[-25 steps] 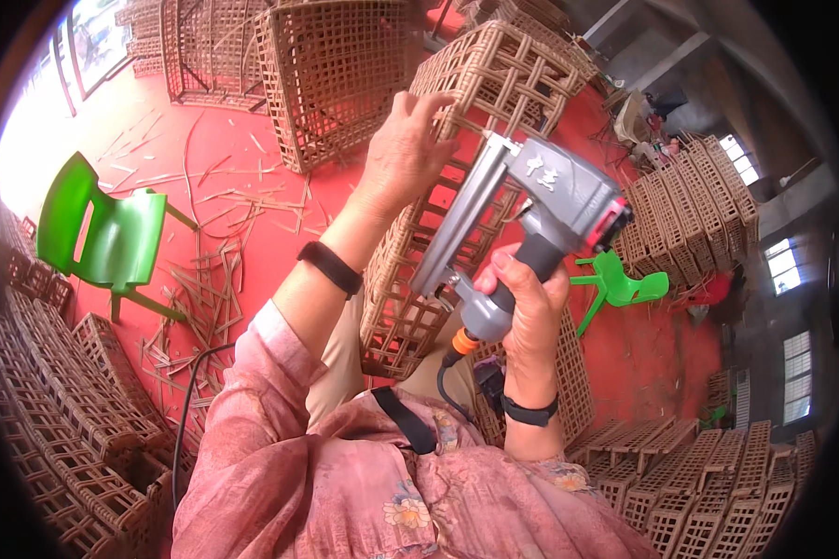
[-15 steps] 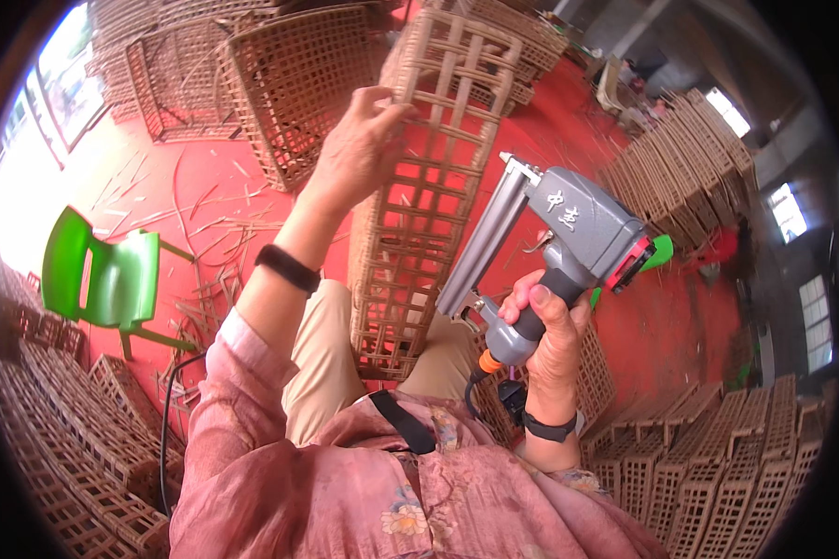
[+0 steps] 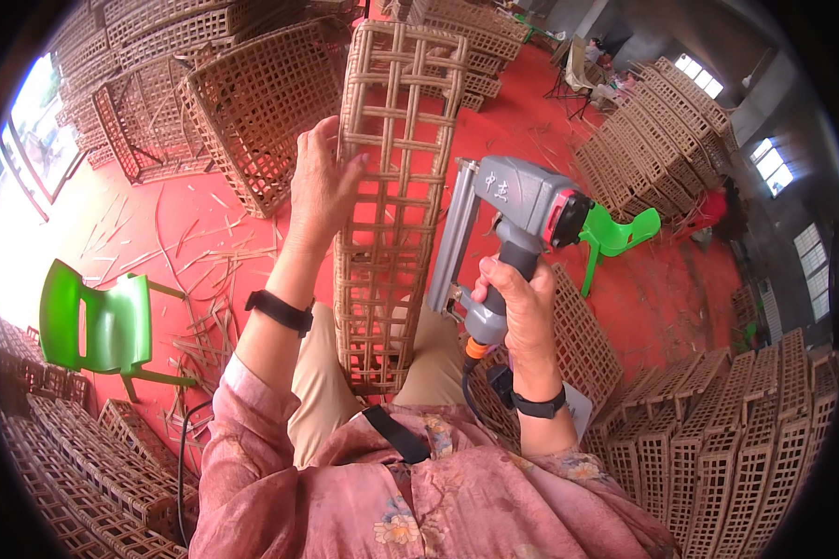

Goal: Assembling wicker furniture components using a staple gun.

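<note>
A long, narrow woven rattan basket (image 3: 399, 174) stands between my knees, its open lattice side facing up toward me. My left hand (image 3: 324, 186) grips its left edge near the far end, thumb at the lattice and fingers along the outer side. In my right hand (image 3: 524, 312) is a grey and black nail gun (image 3: 522, 194), held by its handle just right of the basket. Its long metal magazine (image 3: 454, 238) slants beside the basket's right edge, and the nose appears apart from the weave. An orange fitting joins a dark hose (image 3: 469, 382) to the handle's base.
Green chairs stand at left (image 3: 112, 321) and right (image 3: 615, 233). Stacked woven baskets (image 3: 657, 130) rise at far right, with more baskets (image 3: 261, 107) at far left and along both near sides. Loose rattan scraps (image 3: 219, 265) litter the red floor (image 3: 503, 121).
The whole view has shifted. The basket's far end now appears lower and further left. My left hand keeps to its left edge; the nail gun has moved left and slightly down with my right hand.
</note>
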`<state>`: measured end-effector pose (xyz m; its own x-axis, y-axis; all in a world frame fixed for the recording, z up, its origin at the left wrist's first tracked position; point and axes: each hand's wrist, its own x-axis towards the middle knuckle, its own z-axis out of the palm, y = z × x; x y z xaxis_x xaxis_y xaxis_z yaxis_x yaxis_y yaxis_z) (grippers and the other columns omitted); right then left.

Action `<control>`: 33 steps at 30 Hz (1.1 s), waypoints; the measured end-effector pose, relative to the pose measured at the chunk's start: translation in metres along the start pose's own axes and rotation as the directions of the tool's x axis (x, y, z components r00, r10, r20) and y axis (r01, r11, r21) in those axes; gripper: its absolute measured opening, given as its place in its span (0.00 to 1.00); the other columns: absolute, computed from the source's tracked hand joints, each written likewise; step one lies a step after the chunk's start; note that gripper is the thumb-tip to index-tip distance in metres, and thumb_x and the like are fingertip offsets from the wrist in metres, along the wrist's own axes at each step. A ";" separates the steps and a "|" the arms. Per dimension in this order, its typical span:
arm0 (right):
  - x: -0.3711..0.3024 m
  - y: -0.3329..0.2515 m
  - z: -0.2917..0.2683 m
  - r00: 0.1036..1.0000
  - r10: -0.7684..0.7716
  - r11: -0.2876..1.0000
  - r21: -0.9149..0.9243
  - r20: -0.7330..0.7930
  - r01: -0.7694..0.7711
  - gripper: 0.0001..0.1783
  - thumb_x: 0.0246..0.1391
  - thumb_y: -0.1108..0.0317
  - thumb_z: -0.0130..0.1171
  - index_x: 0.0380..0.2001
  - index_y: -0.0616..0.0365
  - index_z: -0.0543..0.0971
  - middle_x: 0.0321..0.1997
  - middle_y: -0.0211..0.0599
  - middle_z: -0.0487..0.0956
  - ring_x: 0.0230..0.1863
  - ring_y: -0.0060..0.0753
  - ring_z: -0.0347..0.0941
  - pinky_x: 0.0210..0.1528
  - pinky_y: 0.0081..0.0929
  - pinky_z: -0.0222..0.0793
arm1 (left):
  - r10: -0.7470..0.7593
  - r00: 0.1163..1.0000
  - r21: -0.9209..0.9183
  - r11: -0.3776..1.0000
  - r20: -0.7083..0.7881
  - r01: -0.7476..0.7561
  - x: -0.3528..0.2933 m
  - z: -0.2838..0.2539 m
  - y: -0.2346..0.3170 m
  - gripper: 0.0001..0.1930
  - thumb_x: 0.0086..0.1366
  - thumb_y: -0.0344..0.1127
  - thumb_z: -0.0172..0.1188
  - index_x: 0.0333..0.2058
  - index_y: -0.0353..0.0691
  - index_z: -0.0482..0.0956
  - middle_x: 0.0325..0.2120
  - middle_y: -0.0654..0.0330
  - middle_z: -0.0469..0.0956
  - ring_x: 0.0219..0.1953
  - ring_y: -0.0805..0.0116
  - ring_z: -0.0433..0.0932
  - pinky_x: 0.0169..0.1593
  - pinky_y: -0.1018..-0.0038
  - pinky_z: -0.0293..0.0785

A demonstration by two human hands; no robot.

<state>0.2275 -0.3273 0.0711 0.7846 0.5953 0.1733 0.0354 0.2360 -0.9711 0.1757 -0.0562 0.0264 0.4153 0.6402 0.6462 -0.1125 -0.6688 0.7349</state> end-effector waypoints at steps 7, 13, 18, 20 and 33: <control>0.026 -0.013 0.011 0.997 -0.061 0.993 -0.097 0.044 0.065 0.18 0.53 0.61 0.68 0.39 0.61 0.75 0.24 0.29 0.75 0.24 0.20 0.72 0.28 0.22 0.71 | -0.135 0.987 0.047 0.989 -0.085 0.139 0.003 0.017 0.001 0.35 0.57 0.38 0.65 0.61 0.33 0.64 0.53 0.42 0.68 0.57 0.46 0.69 0.60 0.58 0.68; 0.036 -0.015 0.011 0.996 -0.063 0.987 -0.140 0.069 0.072 0.17 0.54 0.61 0.68 0.39 0.60 0.75 0.25 0.28 0.75 0.23 0.18 0.72 0.27 0.21 0.71 | -0.231 0.968 0.026 0.972 -0.094 0.234 0.013 0.024 0.005 0.38 0.52 0.28 0.58 0.65 0.35 0.62 0.54 0.41 0.68 0.58 0.43 0.69 0.61 0.58 0.67; 0.040 -0.022 0.014 0.995 -0.056 0.985 -0.158 0.083 0.069 0.15 0.55 0.62 0.68 0.36 0.59 0.75 0.24 0.28 0.74 0.23 0.17 0.72 0.27 0.21 0.71 | -0.198 0.979 -0.030 0.980 -0.036 0.197 0.014 0.025 0.003 0.39 0.52 0.24 0.54 0.67 0.38 0.60 0.54 0.41 0.68 0.58 0.43 0.70 0.62 0.58 0.68; 0.041 -0.021 0.016 0.995 -0.058 0.984 -0.162 0.085 0.071 0.15 0.55 0.62 0.68 0.36 0.59 0.75 0.24 0.28 0.74 0.23 0.17 0.72 0.27 0.21 0.71 | -0.170 0.984 -0.032 0.985 -0.045 0.169 0.013 0.025 0.001 0.39 0.52 0.23 0.53 0.67 0.38 0.60 0.54 0.41 0.69 0.57 0.43 0.70 0.62 0.58 0.68; 0.054 -0.026 0.014 0.994 -0.017 0.983 -0.178 0.112 0.036 0.21 0.55 0.64 0.67 0.49 0.62 0.75 0.26 0.29 0.73 0.21 0.21 0.71 0.26 0.22 0.70 | -0.172 0.984 -0.083 0.982 -0.043 0.168 0.013 0.023 0.005 0.37 0.55 0.22 0.50 0.67 0.38 0.62 0.60 0.42 0.69 0.65 0.46 0.66 0.68 0.61 0.60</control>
<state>0.2603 -0.2901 0.1076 0.7098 0.6735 0.2066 0.1733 0.1173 -0.9779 0.2018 -0.0595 0.0336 0.3890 0.7614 0.5186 -0.1156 -0.5181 0.8475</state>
